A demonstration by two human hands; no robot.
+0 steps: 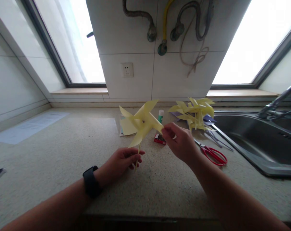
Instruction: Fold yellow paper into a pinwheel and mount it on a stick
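A yellow paper pinwheel (145, 123) stands upright over the counter, with a pin at its centre. My left hand (127, 160) is closed around its thin stick, below the blades. With thumb and fingers, my right hand (180, 139) pinches the tip of the pinwheel's right blade. Behind the pinwheel lie yellow paper squares (128, 127), partly hidden by its blades. A glue stick (161, 116) with a white cap stands just behind the right blade, and a small red box (160, 139) lies under that blade.
Several finished yellow pinwheels (195, 110) are piled at the back right, with purple ones beneath. Red-handled scissors (214, 155) lie beside my right forearm. A steel sink (263, 144) with a faucet (280, 99) is at right. Printed sheets (27, 126) lie at left.
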